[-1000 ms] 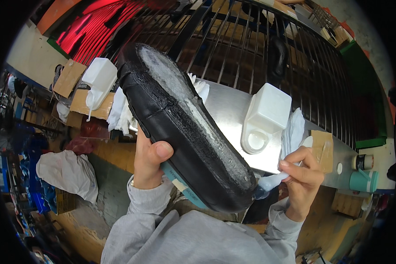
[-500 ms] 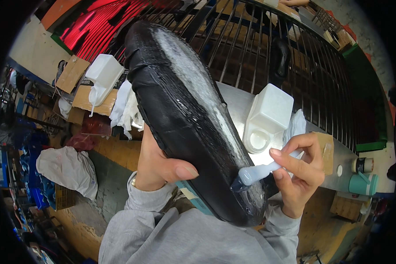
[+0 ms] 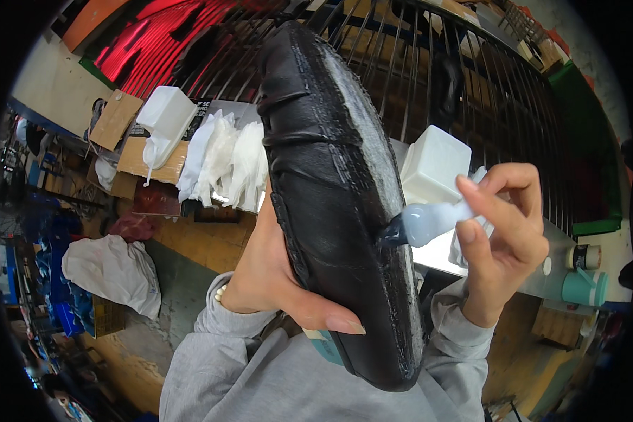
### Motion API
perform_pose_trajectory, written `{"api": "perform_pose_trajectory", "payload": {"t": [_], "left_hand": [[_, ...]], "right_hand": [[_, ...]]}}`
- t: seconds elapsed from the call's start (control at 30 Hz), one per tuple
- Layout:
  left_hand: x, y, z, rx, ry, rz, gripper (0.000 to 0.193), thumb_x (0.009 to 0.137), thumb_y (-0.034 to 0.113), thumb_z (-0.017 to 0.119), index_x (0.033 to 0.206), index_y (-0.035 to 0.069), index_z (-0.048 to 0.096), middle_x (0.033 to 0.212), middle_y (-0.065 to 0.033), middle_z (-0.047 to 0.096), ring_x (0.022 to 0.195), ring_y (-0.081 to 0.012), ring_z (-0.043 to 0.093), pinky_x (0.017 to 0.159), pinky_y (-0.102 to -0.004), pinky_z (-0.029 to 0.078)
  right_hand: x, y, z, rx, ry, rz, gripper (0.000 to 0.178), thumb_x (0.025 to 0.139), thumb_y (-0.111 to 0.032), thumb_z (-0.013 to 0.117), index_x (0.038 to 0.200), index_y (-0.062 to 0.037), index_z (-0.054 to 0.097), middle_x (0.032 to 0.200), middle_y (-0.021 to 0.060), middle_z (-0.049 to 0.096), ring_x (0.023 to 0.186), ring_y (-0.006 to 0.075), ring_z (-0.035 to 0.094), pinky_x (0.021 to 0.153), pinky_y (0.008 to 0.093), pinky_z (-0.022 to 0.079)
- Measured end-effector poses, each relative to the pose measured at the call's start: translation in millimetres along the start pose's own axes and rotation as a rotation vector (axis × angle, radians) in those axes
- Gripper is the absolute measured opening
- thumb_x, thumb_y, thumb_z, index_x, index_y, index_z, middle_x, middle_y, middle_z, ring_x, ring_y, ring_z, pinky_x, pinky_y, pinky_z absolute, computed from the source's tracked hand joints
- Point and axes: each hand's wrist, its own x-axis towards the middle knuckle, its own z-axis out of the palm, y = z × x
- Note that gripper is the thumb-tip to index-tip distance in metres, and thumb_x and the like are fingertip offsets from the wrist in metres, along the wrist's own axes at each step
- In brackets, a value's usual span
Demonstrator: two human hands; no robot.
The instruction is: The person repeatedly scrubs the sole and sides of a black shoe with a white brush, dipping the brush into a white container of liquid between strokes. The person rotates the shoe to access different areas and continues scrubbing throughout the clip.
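A black leather shoe upper [image 3: 323,197], stretched into the full shape of a shoe, stands tilted in front of me. Its underside shows a rough, whitish strip along the right. My left hand [image 3: 281,281] is closed round its left side, with the thumb across the leather. Between the fingers and thumb of my right hand [image 3: 506,243] is a brush [image 3: 436,221] with a pale, coated handle. Its dark, wet bristles touch the upper's lower edge beside the rough strip. Behind the brush stands a white plastic container [image 3: 437,165], partly hidden by the shoe and brush.
Metal conveyor bars [image 3: 492,91] run beyond the bench, with a dark shoe-like shape on them. White gloves [image 3: 235,162] hang left of the shoe, near another white container [image 3: 167,123] on cardboard. A teal lidded cup [image 3: 584,287] is at right. A white sack [image 3: 112,271] lies at left.
The shoe upper has turned more upright and rolled, showing more of its side and less of the whitish strip. My right hand and the brush have moved up along its edge.
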Motion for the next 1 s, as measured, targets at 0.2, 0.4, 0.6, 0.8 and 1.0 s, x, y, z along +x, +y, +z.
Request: {"api": "perform_pose_trajectory", "payload": {"t": [0.2, 0.4, 0.6, 0.8, 1.0], "left_hand": [[-3, 8, 8, -0.102, 0.178, -0.181, 0.115, 0.048, 0.014, 0.098, 0.142, -0.003, 0.035, 0.123, -0.0139, 0.059, 0.111, -0.0239, 0.062, 0.097, -0.0376, 0.053], [-2, 11, 12, -0.186, 0.370, -0.127, 0.105, 0.054, 0.020, 0.097, 0.139, -0.003, 0.040, 0.119, -0.0146, 0.063, 0.106, -0.0251, 0.066, 0.091, -0.0371, 0.056], [-4, 15, 8, -0.253, 0.446, -0.200, 0.101, 0.059, 0.031, 0.094, 0.139, -0.003, 0.041, 0.120, -0.0153, 0.062, 0.106, -0.0251, 0.066, 0.090, -0.0370, 0.057], [-6, 13, 8, -0.335, 0.466, -0.288, 0.097, 0.064, 0.040, 0.090, 0.138, -0.003, 0.042, 0.120, -0.0161, 0.061, 0.106, -0.0251, 0.066, 0.089, -0.0368, 0.058], [-8, 4, 13, -0.325, 0.459, -0.322, 0.095, 0.070, 0.049, 0.086, 0.138, -0.002, 0.043, 0.121, -0.0168, 0.061, 0.106, -0.0251, 0.066, 0.089, -0.0366, 0.059]], "right_hand": [[-6, 11, -11, 0.099, -0.102, -0.054, 0.038, 0.063, -0.019, 0.084, 0.100, -0.0148, 0.083, 0.088, 0.0035, 0.058, 0.079, 0.0158, 0.050, 0.070, 0.0281, 0.037], [-27, 21, -17, 0.184, -0.152, -0.030, 0.035, 0.064, -0.032, 0.082, 0.095, -0.0169, 0.084, 0.081, 0.0024, 0.059, 0.078, 0.0157, 0.050, 0.071, 0.0297, 0.035], [-38, 24, -21, 0.267, -0.128, 0.008, 0.034, 0.063, -0.035, 0.081, 0.092, -0.0169, 0.084, 0.079, 0.0016, 0.060, 0.076, 0.0154, 0.048, 0.071, 0.0297, 0.035], [-38, 34, -24, 0.323, -0.144, -0.033, 0.033, 0.063, -0.034, 0.081, 0.091, -0.0179, 0.084, 0.078, 0.0009, 0.062, 0.075, 0.0142, 0.049, 0.073, 0.0298, 0.033], [-38, 25, -24, 0.374, -0.160, 0.005, 0.031, 0.065, -0.032, 0.081, 0.092, -0.0172, 0.084, 0.079, 0.0009, 0.062, 0.074, 0.0135, 0.050, 0.072, 0.0298, 0.032]]}}
